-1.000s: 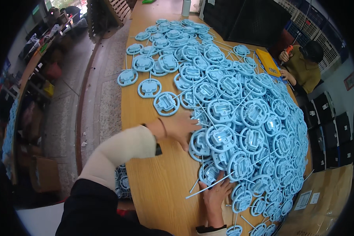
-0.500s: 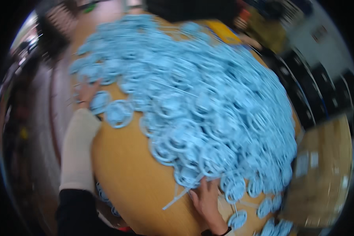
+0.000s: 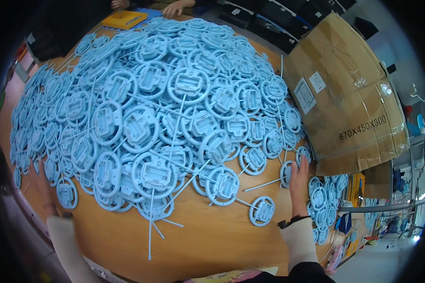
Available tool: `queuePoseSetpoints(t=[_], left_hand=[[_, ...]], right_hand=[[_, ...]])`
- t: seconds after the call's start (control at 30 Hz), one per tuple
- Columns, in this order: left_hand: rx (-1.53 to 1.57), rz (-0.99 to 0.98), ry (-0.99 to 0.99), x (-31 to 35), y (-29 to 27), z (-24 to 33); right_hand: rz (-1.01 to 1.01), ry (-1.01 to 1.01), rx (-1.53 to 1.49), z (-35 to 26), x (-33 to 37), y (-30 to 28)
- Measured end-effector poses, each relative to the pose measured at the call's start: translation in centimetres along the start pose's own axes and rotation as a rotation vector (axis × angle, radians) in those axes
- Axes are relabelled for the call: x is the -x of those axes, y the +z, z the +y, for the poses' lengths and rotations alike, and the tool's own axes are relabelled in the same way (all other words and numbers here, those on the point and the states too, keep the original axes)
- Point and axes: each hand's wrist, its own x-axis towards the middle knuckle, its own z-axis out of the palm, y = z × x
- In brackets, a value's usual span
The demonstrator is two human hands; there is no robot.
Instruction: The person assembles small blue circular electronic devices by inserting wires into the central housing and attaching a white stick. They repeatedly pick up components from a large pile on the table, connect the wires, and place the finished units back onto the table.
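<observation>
A large heap of light-blue plastic rings (image 3: pixel 139 129), each with a rectangular socket in its middle like a small steering wheel, covers much of the wooden table (image 3: pixel 198 236). Thin blue rods stick out among them. My left hand (image 3: pixel 43 188), slightly blurred, is at the heap's left edge with fingers stretched out, beside a loose ring (image 3: pixel 67 192). At the right edge, my right hand (image 3: pixel 298 186) has its fingers extended upward next to a ring (image 3: pixel 286 173), seemingly holding nothing. Another ring (image 3: pixel 262 211) lies apart on the wood, left of my right hand.
A big cardboard box (image 3: pixel 344 94) stands close against the heap's right side. More blue rings (image 3: pixel 321 203) lie beyond my right hand. Across the table, another person's hand (image 3: pixel 174 8) is near a yellow tray (image 3: pixel 124 20). Dark bins (image 3: pixel 269 28) are stacked behind.
My view has swung to the right, bringing the box nearer the middle. My right hand has moved from the heap's front to its right edge; my left hand remains at the left side.
</observation>
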Motion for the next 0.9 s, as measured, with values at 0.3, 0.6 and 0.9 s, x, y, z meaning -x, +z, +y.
queuePoseSetpoints(t=[0.3, 0.6, 0.9], left_hand=[[0.548, -0.304, 0.522, 18.0, -5.3, 21.5], [0.544, -0.212, 0.498, 14.6, -1.5, 22.6], [0.474, -0.223, 0.579, 11.1, 1.2, 23.3]], right_hand=[[-0.21, 0.393, 0.051, 0.7, -6.3, 6.1], [-0.33, 0.219, -0.044, -6.4, -6.5, 8.8], [-0.297, 0.296, -0.256, -12.9, -7.4, 13.3]])
